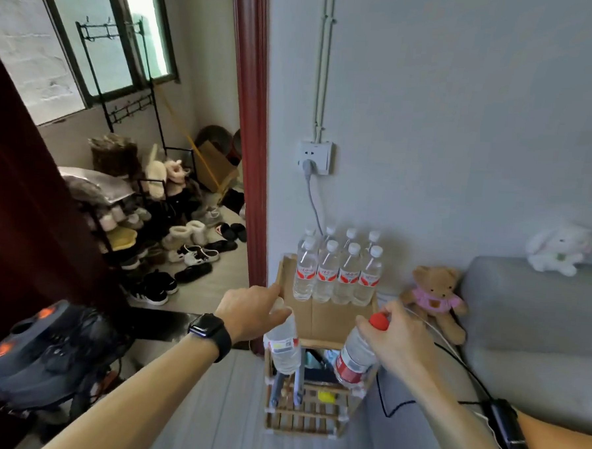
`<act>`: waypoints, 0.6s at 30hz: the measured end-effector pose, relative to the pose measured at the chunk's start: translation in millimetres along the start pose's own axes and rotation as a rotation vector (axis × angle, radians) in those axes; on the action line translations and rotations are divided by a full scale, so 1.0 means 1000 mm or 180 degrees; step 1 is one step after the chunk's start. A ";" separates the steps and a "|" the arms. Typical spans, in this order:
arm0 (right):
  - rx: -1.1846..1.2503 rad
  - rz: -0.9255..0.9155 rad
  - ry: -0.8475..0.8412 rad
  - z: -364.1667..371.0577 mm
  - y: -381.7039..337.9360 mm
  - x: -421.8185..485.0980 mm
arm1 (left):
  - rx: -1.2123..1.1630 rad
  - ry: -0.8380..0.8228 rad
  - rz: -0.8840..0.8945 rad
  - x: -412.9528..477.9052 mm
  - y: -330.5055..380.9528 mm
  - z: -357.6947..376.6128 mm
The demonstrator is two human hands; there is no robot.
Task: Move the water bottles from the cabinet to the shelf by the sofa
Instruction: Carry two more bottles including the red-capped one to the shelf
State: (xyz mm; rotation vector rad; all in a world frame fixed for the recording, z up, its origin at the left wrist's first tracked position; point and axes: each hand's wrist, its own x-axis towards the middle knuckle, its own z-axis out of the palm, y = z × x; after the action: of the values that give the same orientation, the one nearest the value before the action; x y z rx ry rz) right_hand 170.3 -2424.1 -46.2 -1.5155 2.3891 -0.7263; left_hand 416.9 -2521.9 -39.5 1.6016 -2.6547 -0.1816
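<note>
- Your left hand (pixel 249 313) is closed round a white-capped bottle (pixel 283 349), your right hand (pixel 396 336) round a red-capped bottle (pixel 354 359); both hang above the shelf (pixel 320 321), at its front.
- Lower them upright onto the bare top.
- Stop just short of the standing bottles (pixel 336 274) at the shelf's back.

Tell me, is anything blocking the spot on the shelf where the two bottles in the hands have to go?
Nothing visible blocks it. The front of the shelf top is bare; the standing bottles fill only the back. The left hand holds one bottle, the right hand a red-capped bottle, both just before it.
</note>
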 end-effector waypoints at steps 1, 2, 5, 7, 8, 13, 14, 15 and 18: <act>-0.0011 0.0004 0.0035 0.008 -0.003 0.018 | -0.0011 0.0030 0.0063 0.022 -0.001 0.003; -0.0026 0.0019 0.0062 0.017 -0.008 0.034 | -0.0021 0.0026 0.0145 0.043 -0.001 0.006; 0.0042 0.0170 -0.0048 0.050 -0.016 0.073 | -0.0044 -0.0150 0.0332 0.093 0.001 0.019; 0.0112 0.0312 -0.0112 0.071 -0.020 0.090 | -0.0008 -0.0319 0.0403 0.119 -0.001 0.029; 0.0139 0.0378 -0.0141 0.077 -0.023 0.098 | 0.0008 -0.0362 0.0403 0.130 -0.002 0.033; -0.0023 0.0361 -0.0168 0.103 -0.041 0.129 | -0.0017 -0.0372 0.0452 0.165 -0.009 0.048; -0.0083 0.0345 -0.0179 0.108 -0.043 0.134 | -0.0025 -0.0345 0.0468 0.170 -0.009 0.051; -0.0099 0.0317 -0.0203 0.113 -0.044 0.138 | -0.0036 -0.0336 0.0482 0.174 -0.010 0.054; 0.0004 0.0237 -0.0271 0.119 -0.047 0.142 | -0.0235 -0.0363 0.0498 0.181 -0.013 0.060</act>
State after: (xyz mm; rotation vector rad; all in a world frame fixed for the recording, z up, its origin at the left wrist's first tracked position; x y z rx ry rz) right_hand 195.8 -2601.1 -112.5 -1.4191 2.3677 -0.6341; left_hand 338.3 -2683.5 -105.8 1.3953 -2.8066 -0.3714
